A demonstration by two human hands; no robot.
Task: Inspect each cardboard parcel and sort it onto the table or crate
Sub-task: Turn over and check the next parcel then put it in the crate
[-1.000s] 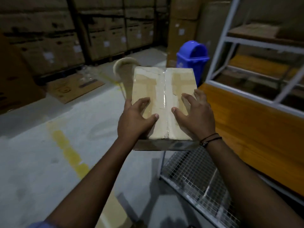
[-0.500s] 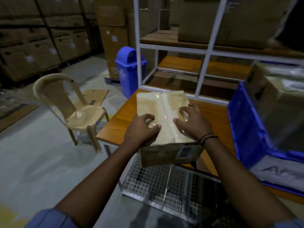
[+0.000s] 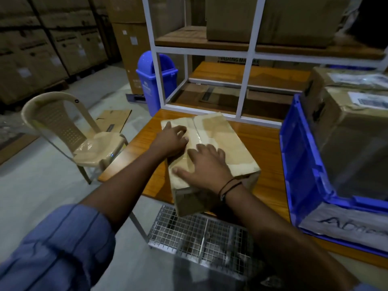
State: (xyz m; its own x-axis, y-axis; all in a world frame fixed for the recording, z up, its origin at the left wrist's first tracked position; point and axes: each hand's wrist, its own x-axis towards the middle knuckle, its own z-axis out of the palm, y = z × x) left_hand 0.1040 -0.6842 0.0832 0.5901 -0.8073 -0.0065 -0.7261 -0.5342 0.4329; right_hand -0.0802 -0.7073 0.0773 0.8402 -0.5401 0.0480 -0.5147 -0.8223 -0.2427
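parcel (image 3: 222, 139): looked pale tan, with a glossy clear tape (image 3: 194, 126) stripe down the middle
table (image 3: 262, 139): showed orange-brown wood grain
crate (image 3: 298, 164): was bright blue, with a grey-white label (image 3: 346, 225) lettered in black
bin (image 3: 156, 80): was the same blue
chair (image 3: 63, 122): was beige, dotted with small holes across the back
sleeve (image 3: 58, 248): was dull blue with faint darker lines
wristband (image 3: 230, 186): was black
rack (image 3: 245, 80): was white-framed
wire basket (image 3: 189, 229): showed a silver-grey grid
floor (image 3: 42, 196): was plain grey

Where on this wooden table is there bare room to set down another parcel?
Best is the bare strip between the parcel and the blue crate, running back to the white shelf frame. A narrower patch lies left of the parcel, at the corner of the table, partly under the left forearm. The right end is filled by the crate.
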